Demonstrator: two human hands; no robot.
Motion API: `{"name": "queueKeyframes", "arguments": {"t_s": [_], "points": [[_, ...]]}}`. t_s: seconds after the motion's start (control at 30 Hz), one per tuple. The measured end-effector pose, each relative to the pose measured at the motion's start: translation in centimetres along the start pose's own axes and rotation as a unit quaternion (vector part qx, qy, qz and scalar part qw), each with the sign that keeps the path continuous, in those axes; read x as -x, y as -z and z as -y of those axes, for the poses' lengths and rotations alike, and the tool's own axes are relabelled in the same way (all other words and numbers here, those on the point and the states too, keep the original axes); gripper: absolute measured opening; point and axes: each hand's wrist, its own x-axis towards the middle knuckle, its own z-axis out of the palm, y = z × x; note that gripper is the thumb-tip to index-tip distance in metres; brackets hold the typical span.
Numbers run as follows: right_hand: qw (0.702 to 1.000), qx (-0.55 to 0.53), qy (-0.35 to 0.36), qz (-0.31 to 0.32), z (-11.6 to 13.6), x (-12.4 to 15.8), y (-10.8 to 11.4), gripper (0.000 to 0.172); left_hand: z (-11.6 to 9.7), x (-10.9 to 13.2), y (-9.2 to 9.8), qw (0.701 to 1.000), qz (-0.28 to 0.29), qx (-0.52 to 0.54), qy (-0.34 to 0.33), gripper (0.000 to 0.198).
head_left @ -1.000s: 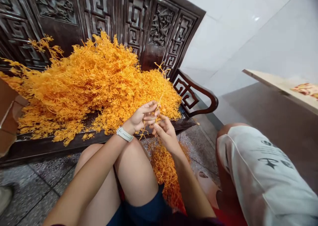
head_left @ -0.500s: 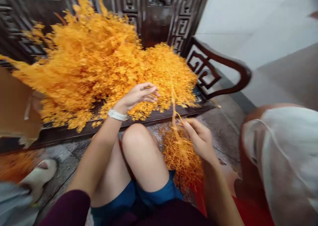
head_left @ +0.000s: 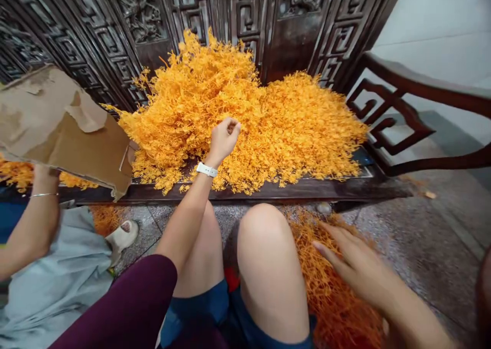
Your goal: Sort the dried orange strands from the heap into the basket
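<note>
Two heaps noted from the head view: yellow sprigs on the tabletop, tangled orange stems low beside my right knee. Work judged partway; which heap is finished, I cannot tell. My left grip is curled together before the sprigs, contents not discernible; my right grip is spread apart over the stems. Carved backrest behind, cardboard left, speckled floor below.

No text, label, brand, number or sign can be read here.
</note>
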Motion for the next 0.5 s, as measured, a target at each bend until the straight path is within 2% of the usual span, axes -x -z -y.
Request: {"name": "queueKeyframes", "arguments": {"t_s": [0.17, 0.23, 0.3, 0.37, 0.4, 0.43, 0.5], "points": [[0.977, 0.013, 0.210, -0.043, 11.0, -15.0, 9.2, 0.047, 0.3, 0.2, -1.1, 0.981, -0.028, -0.179, -0.065, 0.008], [0.968, 0.031, 0.236, -0.077, 14.1, -20.9, 11.5, 0.038, 0.5, 0.2, -1.2, 0.973, -0.034, -0.216, -0.069, 0.019], [0.973, 0.050, 0.208, -0.082, 15.1, -24.8, 12.2, 0.028, 0.7, 0.3, -1.2, 0.972, -0.024, -0.227, -0.057, 0.031], [0.972, 0.011, 0.216, -0.093, 13.5, -25.4, 10.6, 0.028, 0.9, 0.5, -1.2, 0.974, -0.003, -0.224, -0.029, 0.041], [0.970, -0.032, 0.212, -0.114, 11.9, -24.3, 8.9, 0.030, 1.2, 0.4, -1.3, 0.975, 0.011, -0.221, -0.010, 0.044], [0.967, -0.081, 0.190, -0.150, 10.0, -22.4, 6.5, 0.034, 1.8, 0.1, -1.6, 0.975, 0.027, -0.221, 0.009, 0.048], [0.959, -0.140, 0.085, -0.232, 6.3, -16.6, -0.1, 0.045, 3.7, -0.6, -2.4, 0.966, 0.074, -0.244, 0.036, 0.061]]}}
